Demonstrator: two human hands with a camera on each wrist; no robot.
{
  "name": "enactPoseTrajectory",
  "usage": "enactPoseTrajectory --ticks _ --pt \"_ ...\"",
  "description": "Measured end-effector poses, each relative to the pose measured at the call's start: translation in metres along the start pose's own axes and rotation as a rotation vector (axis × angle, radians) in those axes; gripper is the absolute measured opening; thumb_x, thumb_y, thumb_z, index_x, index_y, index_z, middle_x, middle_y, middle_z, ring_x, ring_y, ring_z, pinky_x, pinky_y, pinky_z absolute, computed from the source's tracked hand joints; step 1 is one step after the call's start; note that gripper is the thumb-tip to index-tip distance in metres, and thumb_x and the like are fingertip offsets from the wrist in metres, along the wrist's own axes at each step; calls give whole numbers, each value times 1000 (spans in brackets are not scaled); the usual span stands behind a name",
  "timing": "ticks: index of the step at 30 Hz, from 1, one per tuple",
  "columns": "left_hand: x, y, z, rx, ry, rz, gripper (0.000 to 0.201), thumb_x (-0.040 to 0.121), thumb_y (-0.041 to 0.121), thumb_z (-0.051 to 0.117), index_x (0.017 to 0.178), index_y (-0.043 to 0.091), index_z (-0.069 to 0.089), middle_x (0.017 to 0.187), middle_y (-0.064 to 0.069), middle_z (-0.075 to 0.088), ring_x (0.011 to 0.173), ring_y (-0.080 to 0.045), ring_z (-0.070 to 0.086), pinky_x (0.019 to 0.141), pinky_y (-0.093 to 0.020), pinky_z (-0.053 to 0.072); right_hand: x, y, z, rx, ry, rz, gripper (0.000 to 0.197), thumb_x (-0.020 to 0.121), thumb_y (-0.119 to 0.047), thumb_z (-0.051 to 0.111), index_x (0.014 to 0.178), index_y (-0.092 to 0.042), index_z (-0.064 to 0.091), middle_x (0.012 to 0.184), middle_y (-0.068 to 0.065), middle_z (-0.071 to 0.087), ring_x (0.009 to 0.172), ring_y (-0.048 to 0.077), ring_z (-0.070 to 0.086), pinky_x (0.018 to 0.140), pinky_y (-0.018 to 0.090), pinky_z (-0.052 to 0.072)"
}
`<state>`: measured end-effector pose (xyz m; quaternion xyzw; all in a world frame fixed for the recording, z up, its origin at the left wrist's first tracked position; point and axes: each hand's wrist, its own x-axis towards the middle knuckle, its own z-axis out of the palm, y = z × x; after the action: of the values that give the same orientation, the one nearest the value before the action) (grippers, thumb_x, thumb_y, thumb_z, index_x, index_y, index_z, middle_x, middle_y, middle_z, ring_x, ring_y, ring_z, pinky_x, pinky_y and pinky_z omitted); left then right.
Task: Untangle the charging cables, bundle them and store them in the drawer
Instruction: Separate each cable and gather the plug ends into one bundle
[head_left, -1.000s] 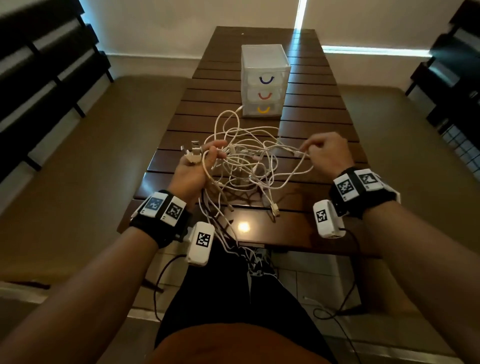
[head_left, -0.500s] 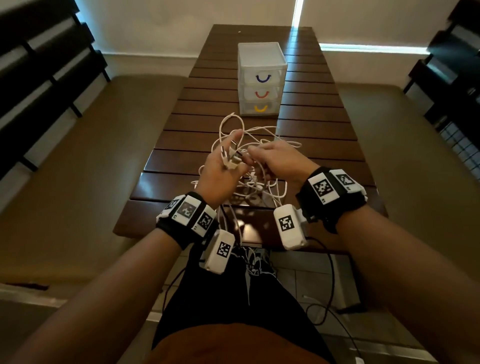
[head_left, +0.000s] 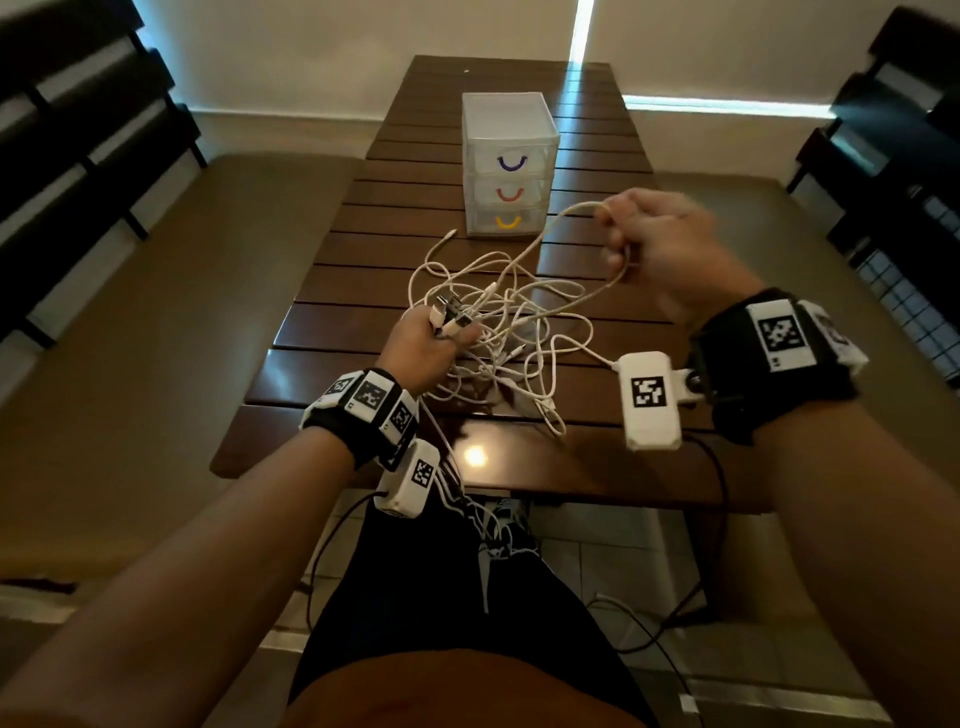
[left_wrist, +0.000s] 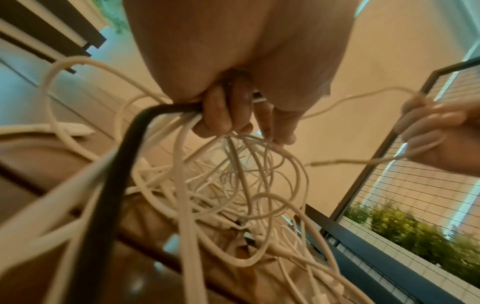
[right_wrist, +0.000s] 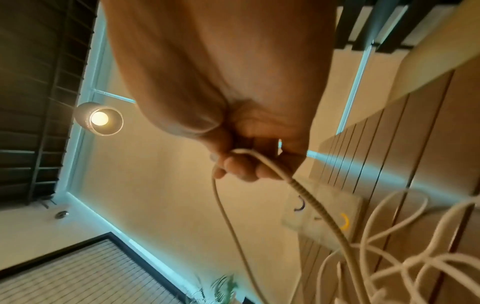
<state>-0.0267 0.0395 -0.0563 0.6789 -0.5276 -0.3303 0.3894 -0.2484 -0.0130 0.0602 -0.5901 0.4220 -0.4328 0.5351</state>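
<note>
A tangle of white charging cables (head_left: 509, 332) lies on the slatted wooden table (head_left: 363, 291). My left hand (head_left: 426, 348) grips a bunch of cable ends with their plugs (head_left: 449, 314) sticking up; in the left wrist view its fingers (left_wrist: 215, 111) curl round several white cables and a black one (left_wrist: 109, 185). My right hand (head_left: 660, 249), raised to the right, grips a loop of one white cable (head_left: 566, 223), pulled up from the tangle; its fingers (right_wrist: 241, 168) curl round that cable (right_wrist: 226, 216). The small white drawer unit (head_left: 509, 161) stands shut beyond the tangle.
Some cables hang over the table's near edge (head_left: 467, 467) toward my lap. Padded benches (head_left: 130, 338) flank the table on both sides. Dark slatted backrests (head_left: 78, 130) stand at far left and right. The table's far half behind the drawer unit is bare wood.
My right hand has swung from beside the left hand up and to the right, drawing a cable loop out of the tangle. The left hand has kept its hold on the plug ends.
</note>
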Motion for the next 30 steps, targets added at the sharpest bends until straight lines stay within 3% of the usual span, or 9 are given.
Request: enactPoseTrajectory --ticks 3,6,9,12,15,18,21,25,30 --pt "2 5 3 -43 61 46 32 77 45 72 88 15 70 84 -3 73 81 -19 70 79 -47 57 14 21 -29 -221 198 33 31 101 -14 41 74 -16 56 62 -3 43 47 8 42 50 25 36" --pt "1 10 8 -97 123 88 30 76 42 74 90 15 72 85 -1 74 83 -17 71 79 -45 58 15 48 -36 -720 294 30 19 93 -10 46 95 -12 65 92 8 60 89 22 59 85 39 49" --pt "-4 23 17 -89 122 177 19 80 27 76 88 11 70 85 1 72 82 -14 69 80 -38 58 -5 53 -3 -907 78 -216 43 88 -14 59 131 -15 54 130 13 50 122 26 48 108 34 35" --pt "-10 33 22 -124 66 281 6 84 17 72 88 15 68 84 1 69 83 -17 68 79 -35 56 -18 45 37 -1156 -216 -260 44 93 -31 58 136 -22 49 134 6 49 122 24 47 105 41 38" --pt "-12 34 16 -236 14 337 13 88 13 67 80 23 64 82 0 67 79 -16 66 72 -31 55 -15 33 40 -1295 -167 -348 27 95 -39 53 116 -25 63 115 4 54 110 24 50 92 41 43" --pt "-10 35 15 -226 -69 334 16 91 9 62 81 21 62 80 3 63 75 -4 61 72 -23 52 -9 24 30 -1030 -162 -396 17 94 -32 56 97 -24 71 98 0 63 94 19 58 83 44 49" --pt "5 37 21 -95 -113 281 7 87 27 62 83 22 64 81 4 65 79 -15 63 76 -37 53 -12 16 24 -787 -27 -472 17 91 -25 56 90 -18 71 85 -4 68 81 14 61 78 44 51" --pt "11 27 32 97 -146 188 6 91 25 63 86 22 63 76 9 62 74 -10 61 66 -24 49 -15 -19 5 -587 182 -598 18 90 -14 51 91 -16 68 85 -8 62 79 -1 53 74 15 42" --pt "17 25 35 -34 -90 47 14 92 27 62 87 13 64 68 2 58 56 -12 50 57 -28 40 -6 -28 -38 -736 359 -505 21 89 -24 53 91 -16 72 80 -10 65 78 3 57 74 24 45"
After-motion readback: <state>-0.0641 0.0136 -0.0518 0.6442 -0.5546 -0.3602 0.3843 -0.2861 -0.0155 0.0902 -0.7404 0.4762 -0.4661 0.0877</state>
